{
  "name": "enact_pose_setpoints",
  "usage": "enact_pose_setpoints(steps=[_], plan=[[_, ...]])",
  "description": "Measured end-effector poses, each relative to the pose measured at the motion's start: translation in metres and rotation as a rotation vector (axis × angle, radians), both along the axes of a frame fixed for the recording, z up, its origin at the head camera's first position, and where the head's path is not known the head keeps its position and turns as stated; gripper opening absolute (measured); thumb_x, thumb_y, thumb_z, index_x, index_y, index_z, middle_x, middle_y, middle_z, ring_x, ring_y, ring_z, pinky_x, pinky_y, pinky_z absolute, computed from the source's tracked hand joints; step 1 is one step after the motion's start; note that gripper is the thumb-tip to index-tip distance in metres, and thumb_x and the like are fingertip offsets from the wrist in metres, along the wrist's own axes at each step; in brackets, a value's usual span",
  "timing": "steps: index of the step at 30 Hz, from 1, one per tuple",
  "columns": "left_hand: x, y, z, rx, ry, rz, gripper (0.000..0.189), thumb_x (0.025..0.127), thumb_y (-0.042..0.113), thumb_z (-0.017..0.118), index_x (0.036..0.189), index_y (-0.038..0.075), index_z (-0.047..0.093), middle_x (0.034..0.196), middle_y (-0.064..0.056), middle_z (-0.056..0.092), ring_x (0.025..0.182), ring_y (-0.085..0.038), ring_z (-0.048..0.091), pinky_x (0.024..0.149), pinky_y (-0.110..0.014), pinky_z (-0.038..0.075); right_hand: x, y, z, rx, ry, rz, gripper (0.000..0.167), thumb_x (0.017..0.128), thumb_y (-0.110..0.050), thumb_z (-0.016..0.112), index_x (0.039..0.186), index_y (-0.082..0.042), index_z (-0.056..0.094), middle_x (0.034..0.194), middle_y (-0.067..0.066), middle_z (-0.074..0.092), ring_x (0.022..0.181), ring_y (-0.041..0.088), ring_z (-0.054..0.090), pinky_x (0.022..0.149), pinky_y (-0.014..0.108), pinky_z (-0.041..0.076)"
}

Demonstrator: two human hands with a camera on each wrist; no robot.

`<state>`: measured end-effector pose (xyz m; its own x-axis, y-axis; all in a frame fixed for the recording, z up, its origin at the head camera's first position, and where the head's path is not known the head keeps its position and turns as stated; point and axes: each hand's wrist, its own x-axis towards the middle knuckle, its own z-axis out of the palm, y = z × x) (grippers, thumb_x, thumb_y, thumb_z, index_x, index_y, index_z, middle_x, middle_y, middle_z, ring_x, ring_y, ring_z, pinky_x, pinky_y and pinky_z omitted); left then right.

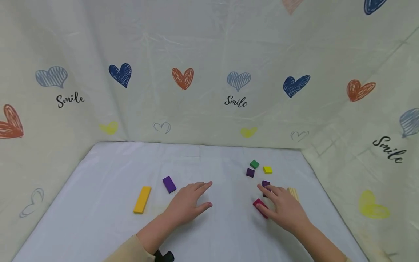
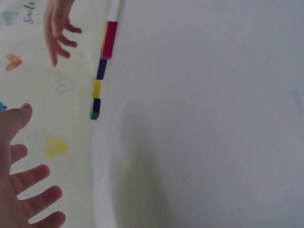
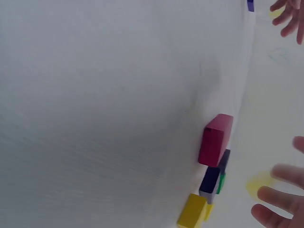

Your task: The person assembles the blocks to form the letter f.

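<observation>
My left hand [image 1: 186, 202] hovers over the white table with fingers spread, holding nothing; the left wrist view shows its fingers [image 2: 35, 178] apart. To its left lie a purple block [image 1: 169, 185] and a long orange-yellow block [image 1: 142, 200]. My right hand [image 1: 284, 209] is held, fingers extended, above a crimson block [image 1: 258, 201] and a dark purple block [image 1: 266, 182], partly covering both in the head view. In the right wrist view the crimson block [image 3: 213, 145] stands apart from the fingers [image 3: 280, 198]. A pale yellow striped piece [image 1: 293, 193] shows partly behind the right hand.
Beyond the right hand lie a green block [image 1: 254, 164], a small dark purple block [image 1: 250, 173] and a yellow block [image 1: 267, 170]. A cloth backdrop [image 1: 203, 109] with hearts rises behind and beside the table [image 1: 222, 233]. Something black [image 1: 165, 256] is under the left sleeve.
</observation>
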<state>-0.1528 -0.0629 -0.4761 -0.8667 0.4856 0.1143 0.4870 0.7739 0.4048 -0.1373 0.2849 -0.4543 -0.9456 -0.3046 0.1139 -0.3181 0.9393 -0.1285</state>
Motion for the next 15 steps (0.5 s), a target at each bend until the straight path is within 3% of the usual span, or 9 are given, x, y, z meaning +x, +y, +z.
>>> enact_pose_setpoints(steps=[9,15], plan=[[-0.015,0.051,-0.008,0.052,-0.139,-0.044,0.062,0.094,0.044,0.066,0.15,0.034,0.043,0.137,0.003,0.058,0.124,-0.017,0.055,0.1,-0.04,0.048,0.004,0.006,-0.018,-0.003,-0.063,-0.045,0.058,0.084,-0.046,0.075,0.135,-0.021,0.064,0.121,0.01,0.064,0.11,0.031,0.059,0.088,0.05,0.054],[-0.028,0.086,-0.015,0.009,-0.207,-0.084,0.06,0.092,0.041,0.07,0.147,0.037,0.048,0.132,0.007,0.061,0.119,-0.01,0.057,0.095,-0.032,0.051,0.003,0.01,-0.022,-0.009,-0.127,-0.093,0.051,0.083,-0.044,0.077,0.128,-0.021,0.069,0.115,0.006,0.066,0.1,0.025,0.059,0.081,0.045,0.056]])
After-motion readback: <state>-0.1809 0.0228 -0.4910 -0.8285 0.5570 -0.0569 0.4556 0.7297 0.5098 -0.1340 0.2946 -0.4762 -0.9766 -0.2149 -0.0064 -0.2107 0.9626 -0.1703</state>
